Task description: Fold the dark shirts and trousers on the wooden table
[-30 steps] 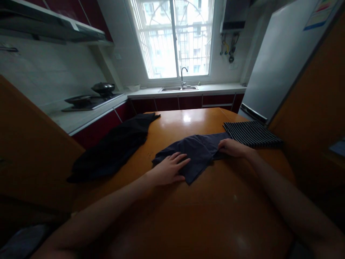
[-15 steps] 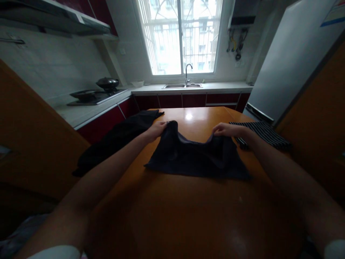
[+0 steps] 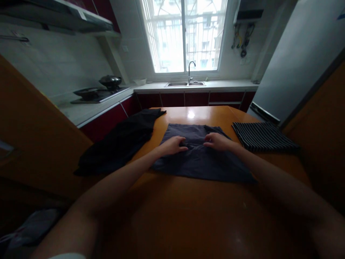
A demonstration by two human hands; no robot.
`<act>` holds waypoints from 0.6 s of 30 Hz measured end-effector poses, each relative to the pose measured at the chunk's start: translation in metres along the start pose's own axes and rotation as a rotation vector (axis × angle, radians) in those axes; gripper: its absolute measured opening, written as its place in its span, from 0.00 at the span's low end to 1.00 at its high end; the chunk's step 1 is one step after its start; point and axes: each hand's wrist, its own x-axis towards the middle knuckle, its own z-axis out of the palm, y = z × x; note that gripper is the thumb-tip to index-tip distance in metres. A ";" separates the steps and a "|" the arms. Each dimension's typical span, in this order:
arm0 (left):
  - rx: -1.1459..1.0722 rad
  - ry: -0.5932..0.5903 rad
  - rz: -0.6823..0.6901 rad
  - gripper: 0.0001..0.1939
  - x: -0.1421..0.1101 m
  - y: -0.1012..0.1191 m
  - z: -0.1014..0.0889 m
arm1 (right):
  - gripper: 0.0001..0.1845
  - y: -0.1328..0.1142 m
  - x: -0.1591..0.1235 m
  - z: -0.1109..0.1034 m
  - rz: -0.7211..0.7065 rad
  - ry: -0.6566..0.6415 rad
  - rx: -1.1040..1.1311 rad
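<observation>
A dark blue garment [image 3: 201,163] lies spread flat on the orange wooden table [image 3: 194,219], its far edge towards the window. My left hand [image 3: 172,145] and my right hand [image 3: 217,141] rest on its middle, close together, fingertips pointing at each other. On each hand the fingers and thumb are bent and pinch the cloth along a crease that runs between them.
A black garment [image 3: 121,144] drapes over the table's left edge. A folded striped cloth [image 3: 262,136] sits at the right. Behind are a counter with a sink [image 3: 184,84], a stove with pans [image 3: 98,91], and a grey fridge [image 3: 293,61] at right.
The garment, bunched at first and then lifted by its far edge in both hands, now lies flat. Both hands have moved in to its middle.
</observation>
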 end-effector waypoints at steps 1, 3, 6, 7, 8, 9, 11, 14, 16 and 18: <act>0.020 -0.041 0.001 0.19 -0.001 0.006 0.001 | 0.14 -0.002 -0.006 0.002 0.001 -0.070 -0.017; 0.062 -0.104 0.062 0.15 -0.006 0.017 -0.006 | 0.12 -0.009 -0.020 -0.002 -0.018 -0.138 -0.040; 0.091 -0.229 0.236 0.13 -0.028 0.034 -0.031 | 0.12 -0.029 -0.049 -0.013 -0.121 -0.133 -0.004; 0.062 -0.324 0.274 0.13 -0.037 0.040 -0.040 | 0.13 -0.039 -0.061 -0.015 -0.160 -0.150 0.024; 0.008 -0.445 0.290 0.13 -0.047 0.046 -0.048 | 0.13 -0.050 -0.075 -0.015 -0.192 -0.189 0.049; -0.059 -0.558 0.287 0.12 -0.055 0.052 -0.054 | 0.14 -0.062 -0.089 -0.014 -0.219 -0.246 0.071; -0.146 -0.625 0.247 0.11 -0.068 0.064 -0.057 | 0.14 -0.085 -0.114 -0.009 -0.258 -0.419 0.118; -0.031 -0.390 0.182 0.20 -0.074 0.081 -0.037 | 0.13 -0.112 -0.135 -0.001 -0.296 -0.758 0.259; 0.089 -0.341 0.166 0.31 -0.072 0.090 -0.016 | 0.14 -0.119 -0.137 0.000 -0.307 -0.855 0.366; 0.187 -0.383 0.156 0.35 -0.070 0.097 0.000 | 0.15 -0.119 -0.132 -0.005 -0.292 -0.788 0.448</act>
